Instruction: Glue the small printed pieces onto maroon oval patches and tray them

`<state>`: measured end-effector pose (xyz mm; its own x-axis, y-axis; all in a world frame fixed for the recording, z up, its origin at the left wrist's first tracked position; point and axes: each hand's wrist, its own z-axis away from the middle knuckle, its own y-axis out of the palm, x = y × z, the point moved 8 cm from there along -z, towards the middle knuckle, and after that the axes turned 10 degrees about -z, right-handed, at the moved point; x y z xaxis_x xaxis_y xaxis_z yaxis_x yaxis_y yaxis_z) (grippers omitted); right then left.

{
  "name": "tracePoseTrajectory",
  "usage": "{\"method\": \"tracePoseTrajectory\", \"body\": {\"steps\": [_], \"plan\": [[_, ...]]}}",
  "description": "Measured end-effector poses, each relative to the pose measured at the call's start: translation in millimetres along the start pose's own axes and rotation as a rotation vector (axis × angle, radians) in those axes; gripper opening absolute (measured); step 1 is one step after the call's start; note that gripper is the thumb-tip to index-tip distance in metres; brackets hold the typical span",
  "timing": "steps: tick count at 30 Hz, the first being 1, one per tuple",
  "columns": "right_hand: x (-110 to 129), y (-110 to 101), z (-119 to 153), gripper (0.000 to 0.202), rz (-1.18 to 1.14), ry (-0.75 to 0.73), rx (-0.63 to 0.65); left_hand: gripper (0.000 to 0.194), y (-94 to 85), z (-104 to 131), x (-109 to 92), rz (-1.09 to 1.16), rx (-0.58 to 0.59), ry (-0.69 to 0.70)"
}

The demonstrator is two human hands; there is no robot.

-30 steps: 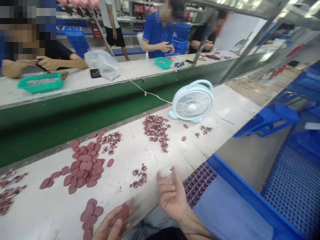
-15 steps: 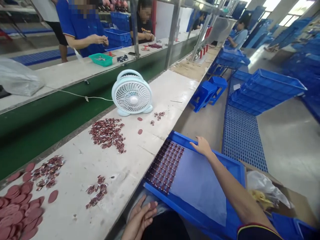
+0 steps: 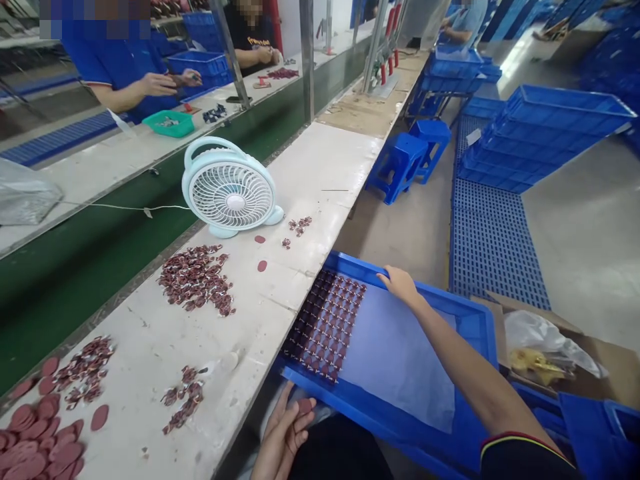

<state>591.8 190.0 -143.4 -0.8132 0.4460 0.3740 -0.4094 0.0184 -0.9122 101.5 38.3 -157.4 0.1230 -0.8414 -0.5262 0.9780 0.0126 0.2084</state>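
Note:
My right hand has its fingers hooked over the far rim of a blue plastic tray. Inside the tray, rows of small dark-red pieces with pale edges lie at the left end, beside a bare translucent sheet. Low in the view, by the tray's near edge, my left hand is palm up. A reddish-brown oval disc is held there between thumb and fingers. On the white table to the left lie a heap of similar discs and a pile of small dark-red pieces.
A light-blue fan stands on the table, its cord crossing the green belt. Blue stools, stacked crates and an open carton are to the right. Co-workers sit across the line, one in a blue shirt.
The view has shifted and tilted slightly. My right hand's fingers have closed over the tray's far rim. My left hand keeps the disc. A co-worker's hands across the line have moved apart.

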Motion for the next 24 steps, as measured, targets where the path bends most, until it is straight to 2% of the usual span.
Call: {"method": "tracePoseTrajectory", "body": {"steps": [11, 17, 24], "plan": [[4, -3, 2, 0.036, -0.006, -0.008, 0.016, 0.084, -10.0, -1, 4, 0.046, -0.017, 0.024], [13, 1, -3, 0.035, -0.024, -0.010, 0.016, 0.078, -17.9, -3, 4, 0.051, -0.010, 0.036], [19, -1, -2, 0.035, -0.025, -0.001, 0.011, 0.077, -17.5, -2, -3, 0.069, -0.021, 0.047]]}}
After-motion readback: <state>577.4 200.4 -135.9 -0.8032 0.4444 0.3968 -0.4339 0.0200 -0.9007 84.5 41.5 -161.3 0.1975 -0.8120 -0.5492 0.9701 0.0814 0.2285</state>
